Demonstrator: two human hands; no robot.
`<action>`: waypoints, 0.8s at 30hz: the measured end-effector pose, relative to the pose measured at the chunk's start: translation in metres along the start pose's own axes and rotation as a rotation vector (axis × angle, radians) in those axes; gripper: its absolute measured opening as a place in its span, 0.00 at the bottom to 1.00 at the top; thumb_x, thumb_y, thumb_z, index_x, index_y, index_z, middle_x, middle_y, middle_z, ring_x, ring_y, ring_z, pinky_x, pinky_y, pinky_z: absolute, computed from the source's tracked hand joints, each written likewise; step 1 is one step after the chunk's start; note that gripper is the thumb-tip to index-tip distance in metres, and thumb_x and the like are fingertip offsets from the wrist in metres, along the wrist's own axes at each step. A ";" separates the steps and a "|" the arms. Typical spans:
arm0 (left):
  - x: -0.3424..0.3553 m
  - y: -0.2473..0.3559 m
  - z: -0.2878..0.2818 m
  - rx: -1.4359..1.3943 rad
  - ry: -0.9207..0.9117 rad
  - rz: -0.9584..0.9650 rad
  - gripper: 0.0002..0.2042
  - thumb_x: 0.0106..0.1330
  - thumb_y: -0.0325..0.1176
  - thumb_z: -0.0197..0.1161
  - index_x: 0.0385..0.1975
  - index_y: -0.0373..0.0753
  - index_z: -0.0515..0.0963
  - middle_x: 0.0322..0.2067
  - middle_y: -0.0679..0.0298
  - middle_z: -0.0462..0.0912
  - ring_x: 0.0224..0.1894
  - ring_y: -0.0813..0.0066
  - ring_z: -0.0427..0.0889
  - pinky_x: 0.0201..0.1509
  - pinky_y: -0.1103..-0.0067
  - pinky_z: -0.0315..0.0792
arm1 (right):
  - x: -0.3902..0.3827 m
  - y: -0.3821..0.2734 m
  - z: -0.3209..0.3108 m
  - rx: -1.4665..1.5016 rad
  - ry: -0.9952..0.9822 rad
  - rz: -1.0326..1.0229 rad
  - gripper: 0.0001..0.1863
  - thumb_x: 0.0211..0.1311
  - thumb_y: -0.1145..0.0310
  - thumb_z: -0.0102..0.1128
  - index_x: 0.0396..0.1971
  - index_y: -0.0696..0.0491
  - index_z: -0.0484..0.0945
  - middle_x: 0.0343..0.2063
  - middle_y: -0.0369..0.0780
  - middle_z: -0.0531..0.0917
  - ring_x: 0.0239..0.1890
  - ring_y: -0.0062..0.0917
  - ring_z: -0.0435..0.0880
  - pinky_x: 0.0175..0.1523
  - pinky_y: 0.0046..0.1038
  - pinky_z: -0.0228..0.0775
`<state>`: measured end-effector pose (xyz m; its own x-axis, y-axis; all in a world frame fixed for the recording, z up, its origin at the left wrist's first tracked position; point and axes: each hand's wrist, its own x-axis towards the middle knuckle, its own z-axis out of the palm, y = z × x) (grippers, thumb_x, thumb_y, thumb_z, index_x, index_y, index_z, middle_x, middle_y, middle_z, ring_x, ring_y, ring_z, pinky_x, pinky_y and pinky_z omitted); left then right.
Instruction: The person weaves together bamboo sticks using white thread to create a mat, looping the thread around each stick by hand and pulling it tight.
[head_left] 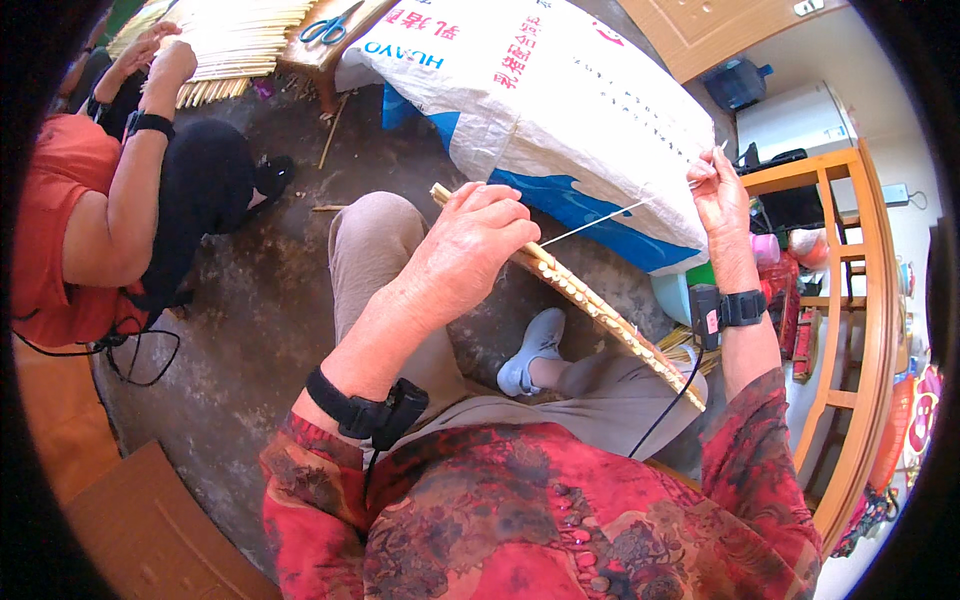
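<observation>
while the stalk bundle [607, 314], probably light, stiff and easily cracked, is slanting from near centre towards four o'clock, the left hand [470, 245] is gripping its upper end with closely curled fingers, likely the soundest hold, and the right hand [718, 195] is pinching a thin thread [597, 221] at two o'clock.

Long, tan straw-like stalk bundle [620, 316], dry, matt, rough-ended, in left hand [468, 242]; thin white thread [592, 223], smooth-looking, at right hand [718, 190]; bulky white-and-blue sack [570, 120], plastic-looking, faintly glossy, creased, beyond left hand.
</observation>
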<state>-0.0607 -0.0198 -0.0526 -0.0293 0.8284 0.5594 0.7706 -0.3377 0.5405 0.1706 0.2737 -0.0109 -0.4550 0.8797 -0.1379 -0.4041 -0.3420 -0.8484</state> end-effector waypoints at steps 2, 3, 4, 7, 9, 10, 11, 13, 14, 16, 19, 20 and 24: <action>-0.001 0.000 -0.001 -0.005 -0.044 -0.006 0.10 0.51 0.21 0.56 0.33 0.39 0.76 0.37 0.62 0.76 0.52 0.62 0.70 0.57 0.67 0.63 | 0.002 -0.004 -0.005 0.065 -0.020 0.019 0.02 0.64 0.72 0.51 0.33 0.54 0.70 0.24 0.34 0.70 0.23 0.16 0.65 0.28 0.20 0.61; -0.002 0.001 -0.003 0.015 -0.042 -0.014 0.09 0.51 0.22 0.56 0.32 0.39 0.76 0.36 0.62 0.76 0.53 0.62 0.70 0.60 0.65 0.60 | 0.003 -0.004 -0.001 0.067 -0.024 0.024 0.02 0.64 0.72 0.51 0.33 0.54 0.70 0.24 0.34 0.70 0.23 0.16 0.65 0.28 0.20 0.61; -0.002 0.003 -0.005 0.036 -0.042 -0.022 0.08 0.50 0.22 0.57 0.30 0.39 0.75 0.35 0.62 0.75 0.53 0.62 0.70 0.62 0.63 0.57 | 0.004 -0.004 0.004 0.033 -0.055 0.002 0.02 0.64 0.72 0.50 0.32 0.54 0.70 0.24 0.34 0.69 0.22 0.16 0.64 0.27 0.20 0.60; 0.004 0.014 -0.006 0.196 -0.125 0.004 0.04 0.50 0.25 0.57 0.27 0.40 0.75 0.35 0.63 0.75 0.54 0.63 0.70 0.65 0.59 0.51 | 0.009 -0.004 0.013 -0.041 -0.032 -0.079 0.03 0.65 0.72 0.49 0.32 0.54 0.70 0.23 0.34 0.68 0.21 0.16 0.62 0.26 0.20 0.57; 0.018 0.032 -0.008 0.441 -0.191 0.122 0.03 0.50 0.28 0.57 0.26 0.41 0.74 0.32 0.65 0.75 0.54 0.65 0.70 0.67 0.58 0.47 | 0.013 0.002 0.026 -0.019 -0.042 -0.072 0.03 0.64 0.72 0.50 0.31 0.54 0.70 0.23 0.34 0.68 0.20 0.16 0.62 0.25 0.19 0.57; 0.018 0.033 -0.001 0.479 -0.156 0.189 0.03 0.50 0.29 0.56 0.25 0.41 0.74 0.28 0.65 0.74 0.50 0.66 0.72 0.67 0.58 0.49 | 0.012 0.004 0.030 -0.014 -0.008 -0.050 0.02 0.64 0.72 0.50 0.31 0.54 0.70 0.22 0.33 0.67 0.19 0.15 0.61 0.23 0.18 0.55; 0.015 0.030 0.004 0.407 -0.276 0.122 0.02 0.50 0.29 0.56 0.23 0.41 0.72 0.25 0.64 0.73 0.40 0.66 0.75 0.62 0.59 0.57 | 0.009 0.006 0.037 -0.007 -0.002 -0.059 0.02 0.64 0.72 0.50 0.31 0.54 0.70 0.22 0.33 0.67 0.19 0.15 0.61 0.23 0.18 0.55; 0.010 0.023 0.004 0.331 -0.321 0.170 0.03 0.50 0.29 0.56 0.22 0.40 0.70 0.24 0.62 0.73 0.31 0.67 0.75 0.50 0.66 0.67 | 0.003 0.005 0.050 0.094 -0.065 0.032 0.04 0.65 0.72 0.50 0.33 0.56 0.67 0.21 0.32 0.66 0.18 0.13 0.60 0.21 0.15 0.53; 0.010 0.021 0.003 0.317 -0.336 0.199 0.03 0.50 0.29 0.56 0.22 0.40 0.70 0.24 0.62 0.73 0.31 0.67 0.75 0.50 0.66 0.67 | -0.001 0.003 0.053 0.038 -0.040 0.027 0.04 0.65 0.72 0.50 0.32 0.55 0.67 0.20 0.30 0.64 0.17 0.11 0.59 0.20 0.14 0.51; 0.011 0.017 -0.002 0.274 -0.360 0.210 0.04 0.49 0.29 0.56 0.24 0.38 0.70 0.23 0.63 0.72 0.29 0.67 0.75 0.39 0.72 0.69 | -0.005 -0.002 0.062 -0.015 -0.006 0.018 0.04 0.65 0.72 0.50 0.32 0.55 0.67 0.20 0.30 0.64 0.17 0.11 0.59 0.20 0.14 0.51; 0.012 0.015 -0.004 0.250 -0.356 0.231 0.06 0.47 0.28 0.56 0.25 0.37 0.70 0.21 0.63 0.72 0.28 0.68 0.75 0.36 0.75 0.68 | -0.001 0.000 0.050 -0.109 -0.017 0.027 0.03 0.65 0.71 0.50 0.33 0.54 0.68 0.20 0.30 0.67 0.17 0.11 0.59 0.21 0.15 0.53; 0.013 0.016 -0.005 0.251 -0.358 0.246 0.09 0.45 0.27 0.56 0.28 0.36 0.70 0.21 0.64 0.72 0.27 0.69 0.74 0.35 0.75 0.69 | 0.000 0.002 0.051 -0.148 0.004 0.025 0.03 0.65 0.71 0.50 0.34 0.54 0.68 0.20 0.31 0.67 0.18 0.11 0.60 0.21 0.14 0.53; 0.010 0.016 -0.005 0.232 -0.409 0.294 0.08 0.46 0.29 0.56 0.27 0.37 0.70 0.21 0.64 0.71 0.26 0.71 0.74 0.32 0.77 0.68 | 0.001 0.008 0.052 -0.265 0.012 0.013 0.04 0.66 0.70 0.49 0.34 0.54 0.69 0.20 0.30 0.68 0.17 0.11 0.60 0.20 0.14 0.53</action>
<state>-0.0519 -0.0190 -0.0356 0.4218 0.8359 0.3512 0.8305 -0.5116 0.2204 0.1255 0.2550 0.0092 -0.4490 0.8801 -0.1545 -0.1753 -0.2563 -0.9506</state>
